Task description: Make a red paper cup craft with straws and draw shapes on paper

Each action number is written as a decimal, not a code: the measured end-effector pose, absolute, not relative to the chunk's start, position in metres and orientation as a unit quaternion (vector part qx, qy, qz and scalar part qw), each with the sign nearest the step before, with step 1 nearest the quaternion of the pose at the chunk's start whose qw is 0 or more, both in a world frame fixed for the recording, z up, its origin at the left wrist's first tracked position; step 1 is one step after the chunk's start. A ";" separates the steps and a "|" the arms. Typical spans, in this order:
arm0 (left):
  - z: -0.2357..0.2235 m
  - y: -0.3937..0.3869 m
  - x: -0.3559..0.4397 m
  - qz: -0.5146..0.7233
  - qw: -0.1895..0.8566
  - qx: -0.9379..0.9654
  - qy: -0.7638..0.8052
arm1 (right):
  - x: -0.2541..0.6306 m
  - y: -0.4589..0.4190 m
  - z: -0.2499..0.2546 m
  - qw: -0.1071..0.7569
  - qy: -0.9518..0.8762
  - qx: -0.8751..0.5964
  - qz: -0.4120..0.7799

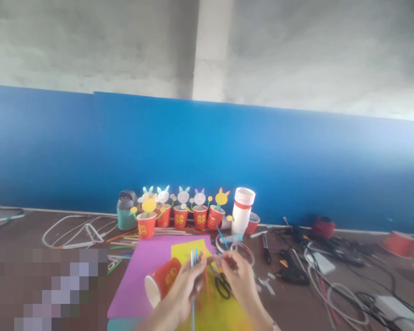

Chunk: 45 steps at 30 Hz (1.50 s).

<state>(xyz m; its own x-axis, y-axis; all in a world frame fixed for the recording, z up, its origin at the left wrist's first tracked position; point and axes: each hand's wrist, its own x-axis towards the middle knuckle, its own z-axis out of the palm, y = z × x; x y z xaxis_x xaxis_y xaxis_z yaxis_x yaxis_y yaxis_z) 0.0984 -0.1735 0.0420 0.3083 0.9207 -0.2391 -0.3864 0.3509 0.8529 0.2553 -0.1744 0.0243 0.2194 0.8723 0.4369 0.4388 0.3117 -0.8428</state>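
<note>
My left hand [184,287] is closed round a few thin straws, a grey-white straw [192,299], a blue one and an orange straw [206,276]. Opposite it, my right hand [240,276] pinches something small near the straws' upper part; what it is cannot be made out. Beneath the hands lies yellow paper [227,317] on top of purple paper [131,280]. Black-handled scissors [222,286] rest between my hands, partly covered by the right fingers. A red paper cup [170,276] lies on its side beside my left wrist.
Red cups with paper animal heads [180,217] line the blue partition [207,151]. Right of them stands a stack of white cups [241,216]. A teal bottle [126,214] stands left. Loose straws, a black marker [266,248], a glue gun [292,269] and tangled cables [338,289] lie around.
</note>
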 end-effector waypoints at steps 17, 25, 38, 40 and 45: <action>0.035 -0.174 0.100 0.449 0.735 0.336 0.382 | 0.248 -0.181 0.023 0.454 -0.713 -0.531 0.058; 0.029 -0.169 0.096 0.467 0.753 0.312 0.343 | 0.247 -0.184 0.021 0.434 -0.731 -0.527 -0.006; 0.039 -0.171 0.099 0.441 0.741 0.338 0.376 | 0.284 -0.164 0.007 0.433 -0.621 -0.648 -0.081; 0.039 -0.171 0.099 0.431 0.750 0.327 0.381 | 0.273 -0.167 0.013 0.493 -0.634 -0.595 0.018; 0.032 -0.171 0.101 0.374 0.780 0.339 0.370 | 0.246 -0.178 0.034 0.544 -0.565 -0.515 0.345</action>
<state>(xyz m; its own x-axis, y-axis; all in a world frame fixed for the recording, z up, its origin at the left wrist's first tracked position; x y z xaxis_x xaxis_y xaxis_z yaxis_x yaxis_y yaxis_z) 0.1014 -0.1708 0.0319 0.4467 0.8341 -0.3237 -0.3329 0.4907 0.8052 0.2465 -0.1778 0.0344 0.1223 0.9582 0.2588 0.2071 0.2304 -0.9508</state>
